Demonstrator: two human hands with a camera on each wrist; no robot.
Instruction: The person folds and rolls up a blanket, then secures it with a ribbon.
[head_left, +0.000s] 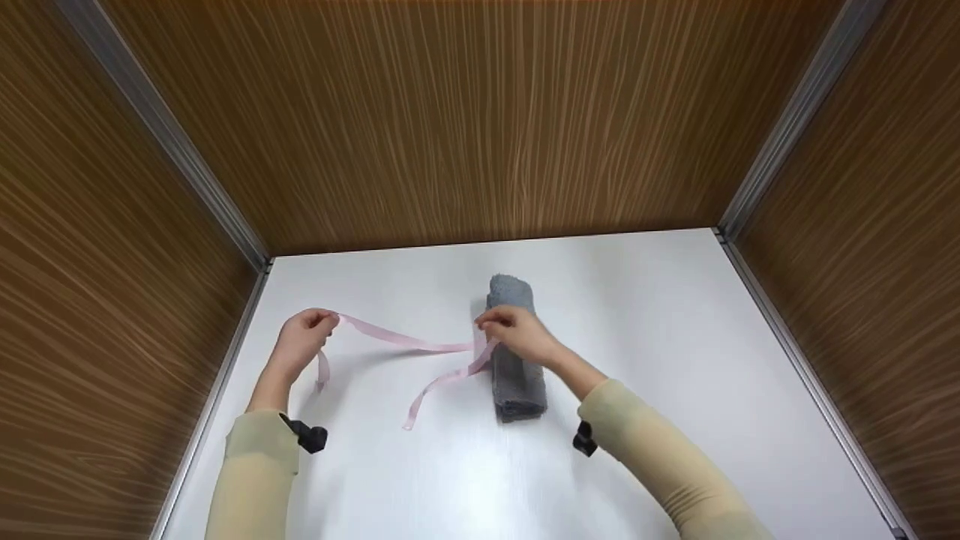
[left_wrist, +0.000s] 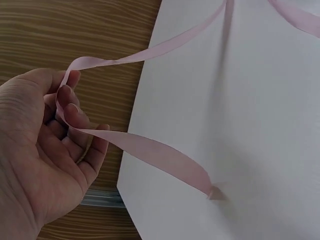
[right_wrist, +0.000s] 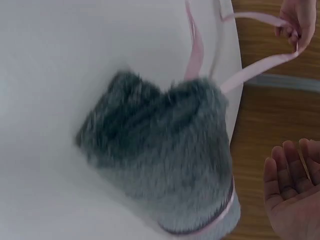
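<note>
Your left hand has the pink ribbon in its bent fingers. The left wrist view shows best how the ribbon winds past your thumb and fingers, then droops to a bent end down at the white table. The head view hides most of that, as the back of your hand is in the way.

Your right hand is over the rolled grey towel, which lies on the table. In the right wrist view its fingers are loose and a little bent, with nothing seen in them, but the picture's edge cuts off part of that hand. From the head view alone, you can't tell if the tips touch the ribbon, because they are so close.

Your right hand also covers the towel's middle. Only the right wrist view shows a thin pink band around the towel there, though the bottom edge cuts the towel off and its fluff is blurry. The left wrist view shows only ribbon, with the towel out of sight.
</note>
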